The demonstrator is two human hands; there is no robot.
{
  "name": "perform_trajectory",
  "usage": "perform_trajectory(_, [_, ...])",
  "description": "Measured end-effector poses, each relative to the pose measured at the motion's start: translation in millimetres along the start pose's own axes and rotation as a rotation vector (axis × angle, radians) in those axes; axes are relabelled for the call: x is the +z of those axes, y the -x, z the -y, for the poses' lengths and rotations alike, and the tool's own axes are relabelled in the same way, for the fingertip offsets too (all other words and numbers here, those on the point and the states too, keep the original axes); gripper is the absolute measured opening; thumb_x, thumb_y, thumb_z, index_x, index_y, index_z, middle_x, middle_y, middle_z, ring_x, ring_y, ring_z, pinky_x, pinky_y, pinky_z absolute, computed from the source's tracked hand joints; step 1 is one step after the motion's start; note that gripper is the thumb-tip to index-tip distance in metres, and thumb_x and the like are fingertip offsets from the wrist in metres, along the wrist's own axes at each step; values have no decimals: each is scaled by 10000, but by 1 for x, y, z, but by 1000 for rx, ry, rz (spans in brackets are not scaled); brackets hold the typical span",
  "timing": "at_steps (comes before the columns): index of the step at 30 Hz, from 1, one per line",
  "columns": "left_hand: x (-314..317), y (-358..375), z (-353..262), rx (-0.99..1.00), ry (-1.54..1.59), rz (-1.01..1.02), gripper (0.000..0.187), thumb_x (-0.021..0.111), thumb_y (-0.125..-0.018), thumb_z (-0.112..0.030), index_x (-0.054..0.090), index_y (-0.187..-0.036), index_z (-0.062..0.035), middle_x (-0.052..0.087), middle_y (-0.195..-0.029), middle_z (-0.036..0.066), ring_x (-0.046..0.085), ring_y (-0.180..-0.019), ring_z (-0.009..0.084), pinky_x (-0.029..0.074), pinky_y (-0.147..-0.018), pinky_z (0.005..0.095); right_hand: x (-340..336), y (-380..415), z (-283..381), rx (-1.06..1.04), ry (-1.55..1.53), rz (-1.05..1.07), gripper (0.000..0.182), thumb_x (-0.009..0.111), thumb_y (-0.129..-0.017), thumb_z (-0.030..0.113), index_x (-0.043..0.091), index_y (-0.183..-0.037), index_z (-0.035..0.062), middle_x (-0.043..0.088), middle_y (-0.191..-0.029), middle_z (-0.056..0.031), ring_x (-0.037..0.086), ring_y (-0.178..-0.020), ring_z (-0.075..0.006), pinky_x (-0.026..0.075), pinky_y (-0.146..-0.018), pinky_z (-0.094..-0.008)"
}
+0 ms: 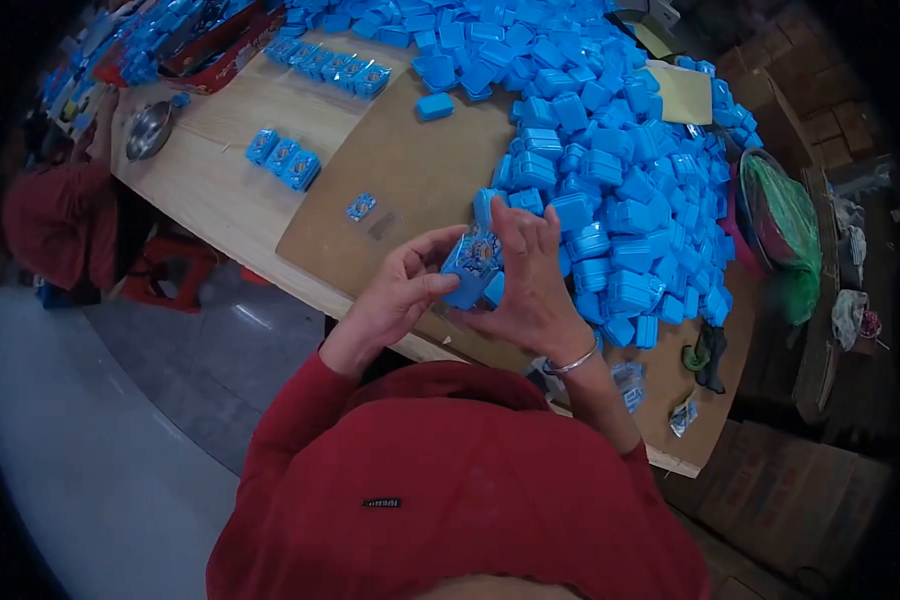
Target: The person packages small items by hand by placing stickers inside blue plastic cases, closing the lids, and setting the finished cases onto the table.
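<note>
My left hand (388,300) grips a small blue plastic box (464,288) between thumb and fingers, in front of my body at the table's near edge. A colourful printed label (478,252) shows on the box's upper part. Close on its right is my right hand (532,285), fingers raised and thumb stretched apart toward the box; whether the thumb touches it is hard to see. Beyond my hands a printed label piece (361,207) lies on the brown board (415,150).
A large heap of blue boxes (610,180) covers the board's right and far side. One blue box (434,107) lies apart. Labelled boxes (282,160) stand in rows at left, near a metal bowl (150,130). A red stool (170,272) is below the table.
</note>
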State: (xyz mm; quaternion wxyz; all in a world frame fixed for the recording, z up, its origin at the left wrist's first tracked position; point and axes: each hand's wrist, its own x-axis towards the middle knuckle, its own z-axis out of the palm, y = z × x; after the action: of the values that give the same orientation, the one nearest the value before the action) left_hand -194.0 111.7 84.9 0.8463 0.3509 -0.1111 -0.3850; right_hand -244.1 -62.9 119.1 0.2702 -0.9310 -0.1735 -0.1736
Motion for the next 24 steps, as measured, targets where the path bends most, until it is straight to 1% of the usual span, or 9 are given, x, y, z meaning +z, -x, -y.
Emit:
perform_trajectory(1, [2, -1, -2, -32, 42, 22, 619, 660, -800, -89, 370, -1333, 31, 508, -1233, 113, 532, -1108, 174, 447, -946, 310, 1, 0, -2, -9, 12, 4, 1142, 834, -519, 273, 162, -1428, 105, 423, -1206, -123, 409, -1169, -316, 154, -1051, -576])
perform_trajectory(4, [-3, -10, 3, -180, -6, -53, 539, 690, -795, -100, 441, -1258, 14, 557, -1153, 89, 557, -1029, 139, 474, -862, 279, 3, 2, -1, -59, -17, -37, 1105, 824, -530, 253, 184, -1420, 111, 432, -1193, -119, 417, -1159, -317, 155, -1050, -576])
perform_trajectory(7, [11, -10, 8, -35, -193, -126, 496, 717, -778, -126, 475, -1189, 8, 576, -1088, 73, 560, -976, 123, 471, -829, 265, 2, 3, -2, -56, -32, -81, 1093, 821, -535, 243, 190, -1417, 112, 436, -1182, -122, 422, -1151, -319, 157, -1051, -577])
perform_trajectory(10, [17, 0, 9, 46, -277, -202, 494, 725, -772, -137, 476, -1177, 0, 573, -1057, 70, 556, -951, 120, 467, -833, 262, 0, 7, -5, -58, -116, -101, 1087, 819, -539, 226, 188, -1416, 107, 444, -1165, -125, 428, -1143, -318, 164, -1050, -581])
perform_trajectory(13, [24, 11, 11, 66, -335, -226, 486, 726, -771, -133, 473, -1164, 0, 571, -1029, 68, 555, -936, 121, 465, -837, 263, 1, 8, -6, -55, -190, -101, 1131, 816, -537, 163, 136, -1438, 94, 503, -1111, -114, 463, -1128, -311, 150, -1069, -567])
perform_trajectory(16, [29, 11, 8, 27, -181, -251, 486, 716, -781, -126, 458, -1171, 6, 570, -1049, 78, 561, -952, 125, 462, -851, 263, 1, 6, -5, -95, -233, -103, 1123, 807, -540, 148, 136, -1439, 93, 506, -1091, -115, 484, -1103, -303, 153, -1069, -566])
perform_trajectory(22, [33, 17, 8, 68, -278, -209, 457, 685, -806, -96, 442, -1179, 11, 572, -1079, 94, 570, -987, 127, 455, -877, 259, 1, 6, -6, -123, -238, -138, 1101, 795, -542, 129, 150, -1433, 79, 509, -1085, -116, 496, -1091, -297, 164, -1069, -559])
perform_trajectory(24, [31, 19, 8, 58, -279, -218, 464, 689, -802, -91, 441, -1181, 11, 574, -1075, 94, 569, -991, 126, 454, -880, 260, 3, 7, -5, -114, -242, -121, 1089, 792, -542, 127, 161, -1429, 75, 510, -1088, -120, 499, -1085, -297, 165, -1068, -560])
